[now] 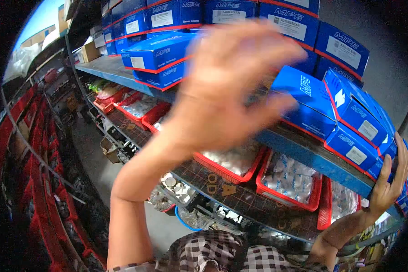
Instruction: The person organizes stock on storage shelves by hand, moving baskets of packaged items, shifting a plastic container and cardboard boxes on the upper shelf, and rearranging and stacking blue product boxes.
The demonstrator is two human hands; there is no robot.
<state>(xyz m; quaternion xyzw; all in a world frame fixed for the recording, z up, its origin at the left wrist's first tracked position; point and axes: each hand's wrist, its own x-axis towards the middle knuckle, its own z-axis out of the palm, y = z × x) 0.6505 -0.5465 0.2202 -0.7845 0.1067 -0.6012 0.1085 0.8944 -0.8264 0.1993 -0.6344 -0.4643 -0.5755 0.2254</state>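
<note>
My left hand [226, 86] is raised in front of the shelf, smeared by motion. Its thumb stands apart from the fingers, and nothing shows in its grasp. Behind it, and partly covered by it, are a blue MPE box [156, 50] on the left and another blue MPE box [303, 102] on the right. At the far right, my right hand [390, 181] lies against the end of a small stack of blue boxes, fingers stretched upward and thumb apart. A lower box [354, 152] and an upper box [360, 113] of that stack sit close beside it.
More blue boxes [288, 25] line the back of the blue-edged shelf [299, 156]. Below stand red baskets [299, 204] of bagged parts on a dark mesh shelf [190, 172]. Long red racks [45, 204] run along the left. A blue basin rim [181, 222] shows beneath.
</note>
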